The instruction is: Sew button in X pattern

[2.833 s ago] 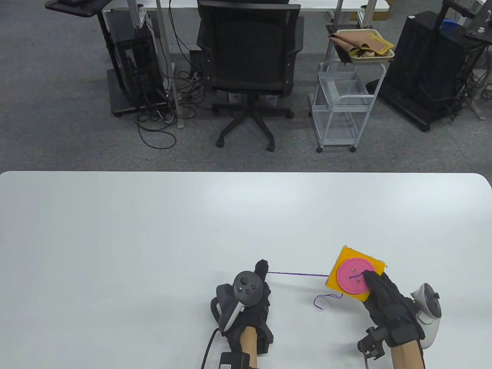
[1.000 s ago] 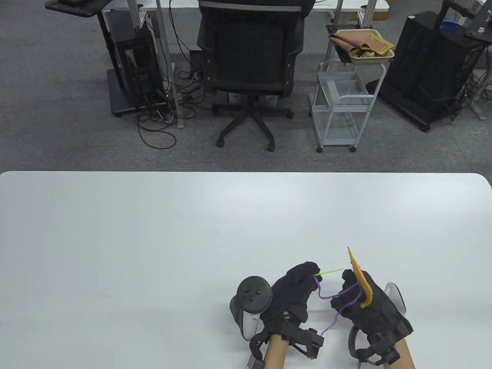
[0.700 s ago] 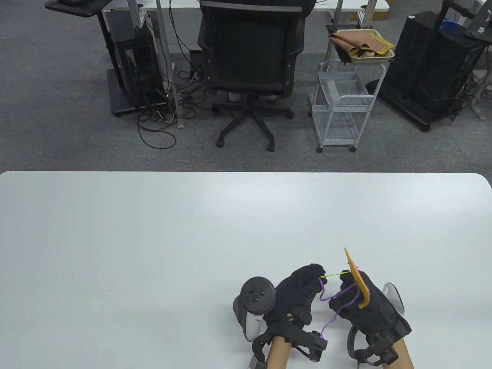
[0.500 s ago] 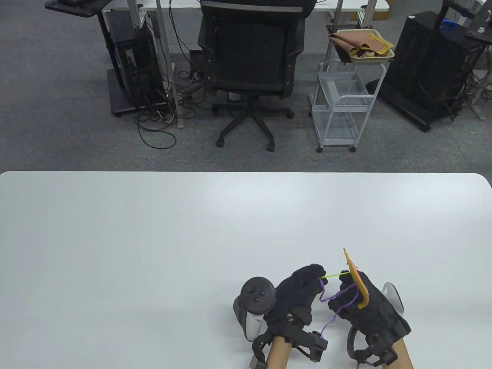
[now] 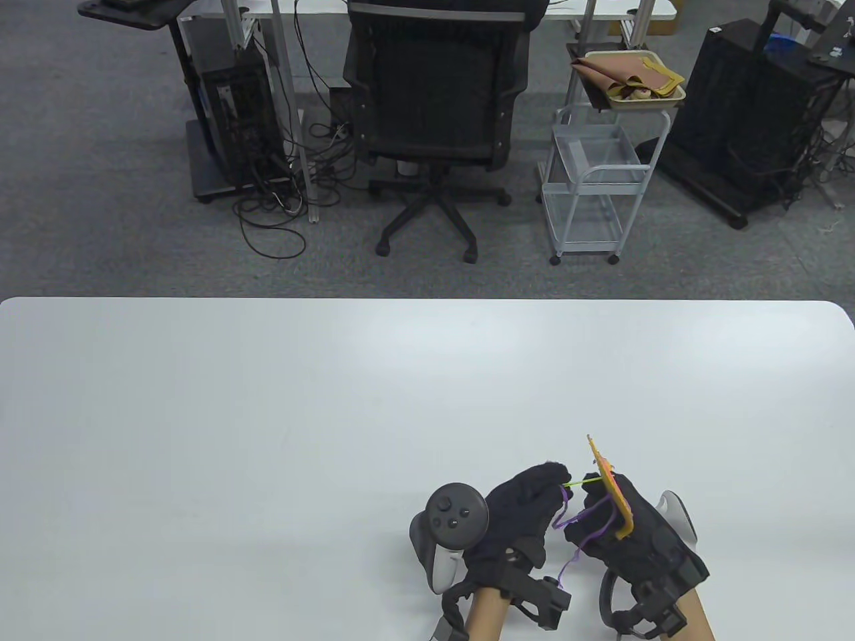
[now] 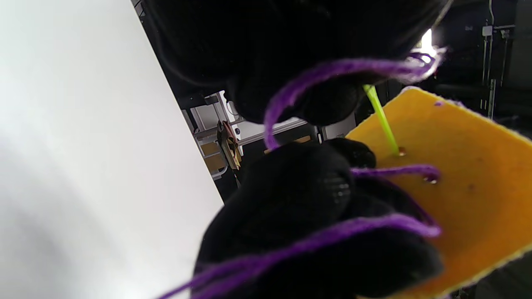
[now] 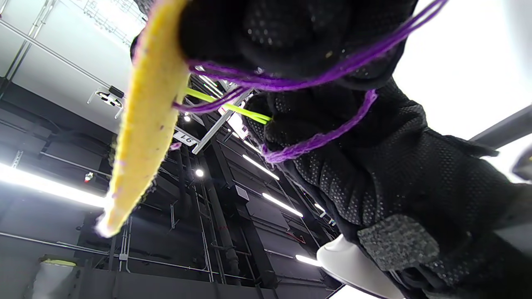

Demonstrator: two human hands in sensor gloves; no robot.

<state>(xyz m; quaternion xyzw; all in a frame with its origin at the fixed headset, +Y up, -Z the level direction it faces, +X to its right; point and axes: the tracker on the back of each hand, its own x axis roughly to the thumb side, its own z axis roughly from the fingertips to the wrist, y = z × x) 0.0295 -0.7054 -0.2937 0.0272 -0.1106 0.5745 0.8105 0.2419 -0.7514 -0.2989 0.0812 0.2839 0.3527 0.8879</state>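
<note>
We hold the square yellow felt patch on edge above the white table, near its front edge, with our right hand. The gloved right fingers are curled closed around the patch's lower part, gripping it so that its back faces our left hand.

Just left of the patch, our left hand pinches the thin lime-green plastic needle between closed fingertips. The needle runs level from that pinch to the patch, and in the left wrist view its tip enters a small hole in the patch's yellow back.

The purple yarn thread comes out of a second hole just beside the needle's hole, loops slack between the two hands, drapes over the right fingers and hangs down toward the table.

The patch's front face is turned away from every view, so we cannot see the button on it.
</note>
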